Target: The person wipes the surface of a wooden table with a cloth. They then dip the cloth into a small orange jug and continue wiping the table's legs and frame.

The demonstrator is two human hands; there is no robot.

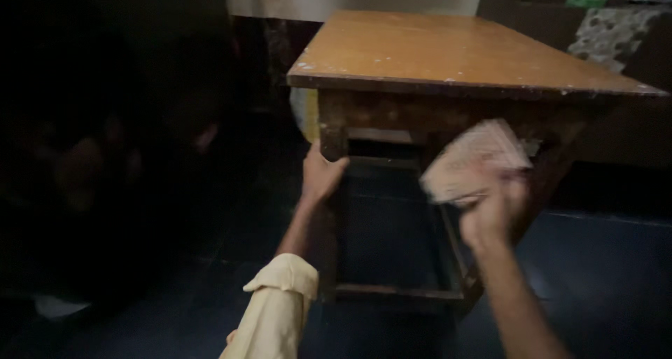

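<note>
We see our left hand (320, 176) at centre frame, fingers wrapped around the desk's near left leg (332, 138), arm reaching up from the lower middle. Our right hand (490, 215), right of centre, is closed on a pale patterned cloth (472, 163), pressed against the front rail under the desk (448, 51) top.

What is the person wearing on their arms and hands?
The left arm has a pale yellow sleeve, rolled up into a cuff below the elbow. The right arm shows no sleeve. The left hand and right hand are bare: no gloves, and no rings or watch visible in the dim light.
</note>
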